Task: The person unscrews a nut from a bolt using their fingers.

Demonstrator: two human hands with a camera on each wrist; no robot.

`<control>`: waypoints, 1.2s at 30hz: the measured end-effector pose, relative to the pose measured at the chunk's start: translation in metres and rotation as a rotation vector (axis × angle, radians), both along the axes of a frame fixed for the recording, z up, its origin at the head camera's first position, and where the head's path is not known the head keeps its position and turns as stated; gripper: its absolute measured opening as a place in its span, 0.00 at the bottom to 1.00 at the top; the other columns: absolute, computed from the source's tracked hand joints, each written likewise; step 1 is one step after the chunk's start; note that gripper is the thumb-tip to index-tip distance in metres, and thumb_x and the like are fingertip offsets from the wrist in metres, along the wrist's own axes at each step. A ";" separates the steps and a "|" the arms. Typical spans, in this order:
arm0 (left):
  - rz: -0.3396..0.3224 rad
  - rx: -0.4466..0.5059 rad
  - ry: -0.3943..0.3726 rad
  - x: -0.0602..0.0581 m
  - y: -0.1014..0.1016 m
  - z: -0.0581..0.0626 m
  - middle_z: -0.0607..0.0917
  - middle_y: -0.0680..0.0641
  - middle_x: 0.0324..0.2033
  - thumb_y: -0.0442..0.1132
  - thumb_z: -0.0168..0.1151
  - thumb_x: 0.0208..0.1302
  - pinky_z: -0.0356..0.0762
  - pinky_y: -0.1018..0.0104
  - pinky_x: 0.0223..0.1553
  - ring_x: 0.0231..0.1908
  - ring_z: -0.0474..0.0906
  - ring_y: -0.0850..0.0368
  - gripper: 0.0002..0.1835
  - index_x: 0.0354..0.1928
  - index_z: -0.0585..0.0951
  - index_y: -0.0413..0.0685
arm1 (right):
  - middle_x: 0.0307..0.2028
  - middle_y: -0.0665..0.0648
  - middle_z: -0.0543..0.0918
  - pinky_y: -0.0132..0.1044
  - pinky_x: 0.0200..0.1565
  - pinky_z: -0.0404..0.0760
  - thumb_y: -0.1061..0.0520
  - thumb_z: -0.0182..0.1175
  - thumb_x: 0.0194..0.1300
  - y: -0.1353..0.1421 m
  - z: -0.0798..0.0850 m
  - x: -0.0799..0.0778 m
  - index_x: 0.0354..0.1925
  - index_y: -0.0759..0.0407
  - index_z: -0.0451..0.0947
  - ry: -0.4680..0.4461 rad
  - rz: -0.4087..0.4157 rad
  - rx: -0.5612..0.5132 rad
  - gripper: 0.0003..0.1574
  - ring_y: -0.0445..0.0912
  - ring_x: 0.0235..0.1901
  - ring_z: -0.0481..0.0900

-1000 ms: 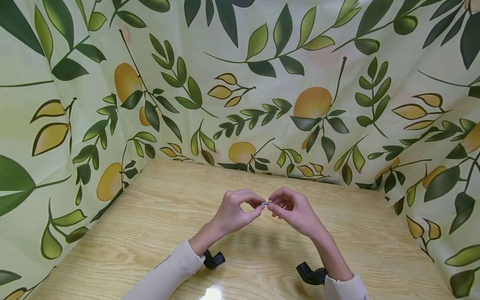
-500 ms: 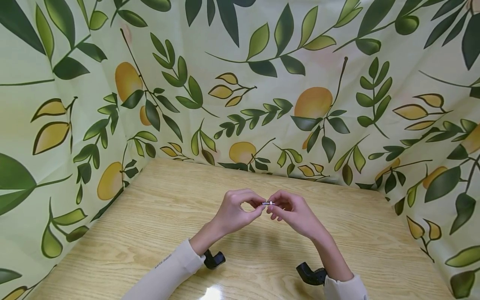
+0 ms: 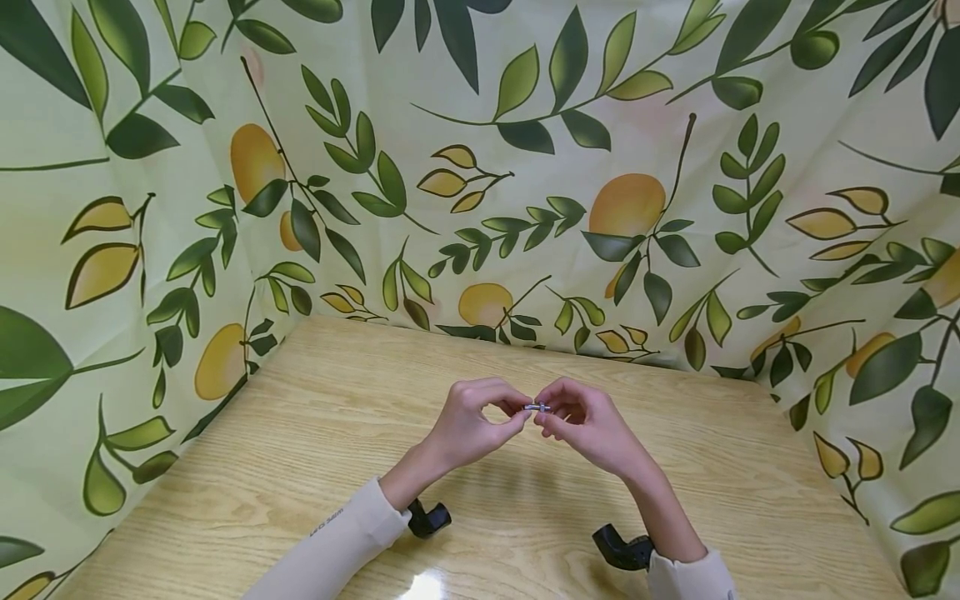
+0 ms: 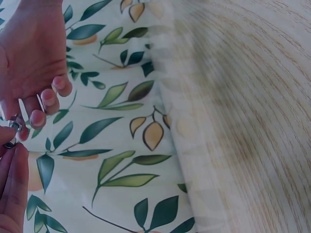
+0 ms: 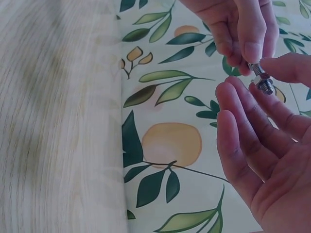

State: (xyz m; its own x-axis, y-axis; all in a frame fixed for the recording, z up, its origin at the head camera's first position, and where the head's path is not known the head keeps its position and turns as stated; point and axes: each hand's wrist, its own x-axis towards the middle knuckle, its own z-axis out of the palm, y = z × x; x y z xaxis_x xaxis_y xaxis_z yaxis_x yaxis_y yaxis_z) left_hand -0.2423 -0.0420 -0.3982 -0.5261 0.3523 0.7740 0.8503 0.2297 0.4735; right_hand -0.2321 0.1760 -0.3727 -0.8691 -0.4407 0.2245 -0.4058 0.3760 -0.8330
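A small silvery bolt [image 5: 266,88] with a hex nut [image 5: 262,78] on its thread is held level between the two hands, above the table. My left hand [image 3: 472,422] pinches the bolt's far end between thumb and fingers, which hide that end. From the other side my right hand [image 3: 592,423] holds the nut between thumb and index fingertip. In the right wrist view the threaded tip sticks out past the nut, and the right hand's other fingers are spread loosely. The left wrist view shows the nut and both hands' fingertips at its left edge.
A light wood-grain table [image 3: 345,375] lies under the hands. Cloth printed with leaves and fruit [image 3: 480,167] hangs along its back and sides. A black curved mount [image 3: 429,521] sits at the left wrist, and another black mount [image 3: 622,548] at the right.
The right thumb and index finger have shifted slightly around the nut, which shows more now than a second ago. My left hand keeps its grip on the bolt without visible movement.
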 end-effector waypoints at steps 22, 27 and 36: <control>0.005 -0.011 0.013 -0.001 0.001 0.000 0.91 0.49 0.31 0.28 0.73 0.59 0.85 0.78 0.37 0.30 0.87 0.65 0.05 0.37 0.90 0.43 | 0.34 0.57 0.86 0.37 0.35 0.86 0.59 0.67 0.69 0.000 0.000 0.000 0.45 0.60 0.81 0.007 -0.035 0.002 0.08 0.44 0.30 0.85; 0.004 -0.010 0.018 -0.001 0.001 0.001 0.92 0.49 0.31 0.28 0.72 0.60 0.85 0.78 0.37 0.30 0.87 0.64 0.05 0.37 0.90 0.43 | 0.36 0.58 0.87 0.40 0.35 0.87 0.58 0.67 0.70 0.000 0.000 0.000 0.48 0.60 0.81 0.011 -0.024 0.005 0.10 0.44 0.30 0.86; 0.008 0.003 0.020 -0.001 0.000 0.000 0.92 0.49 0.31 0.28 0.73 0.59 0.85 0.78 0.37 0.30 0.88 0.64 0.05 0.36 0.90 0.44 | 0.37 0.64 0.87 0.40 0.36 0.89 0.56 0.57 0.78 0.002 -0.001 -0.001 0.48 0.67 0.81 0.003 0.013 0.006 0.14 0.47 0.32 0.87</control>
